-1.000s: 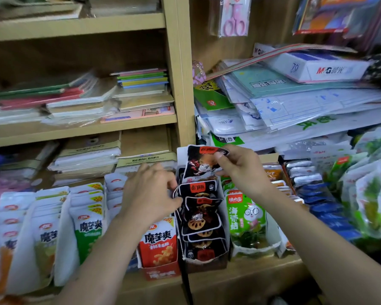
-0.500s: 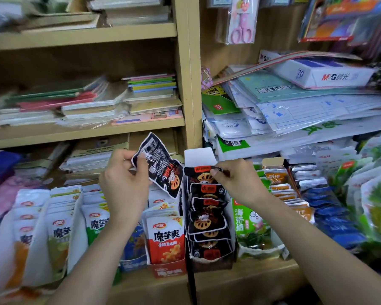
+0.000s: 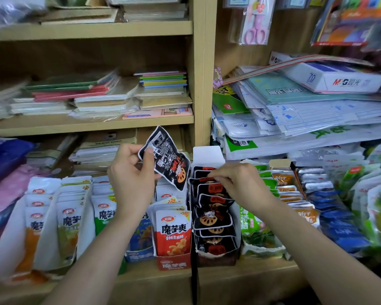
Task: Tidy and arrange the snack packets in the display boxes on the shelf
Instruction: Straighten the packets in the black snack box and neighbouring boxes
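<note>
My left hand [image 3: 132, 183] holds a crinkled black foil snack packet with a lotus-root picture [image 3: 168, 160], lifted clear and tilted, up and to the left of the narrow black cardboard display box [image 3: 216, 259]. That grip pinches the packet's top corner between thumb and fingers. My right hand [image 3: 242, 183] is over the back of the same box, its grip curled and nipping the top edge of one packet in the overlapping row of matching black packets [image 3: 213, 220] inside. I judge the job part done here: the row stands front to back but sits uneven, and the loose packet has yet to be slotted in. Just left of the box, the red carton of orange-and-white konjac packets [image 3: 173, 264] looks orderly. The green seaweed packets [image 3: 251, 225] just right of it look slumped and may need straightening.
</note>
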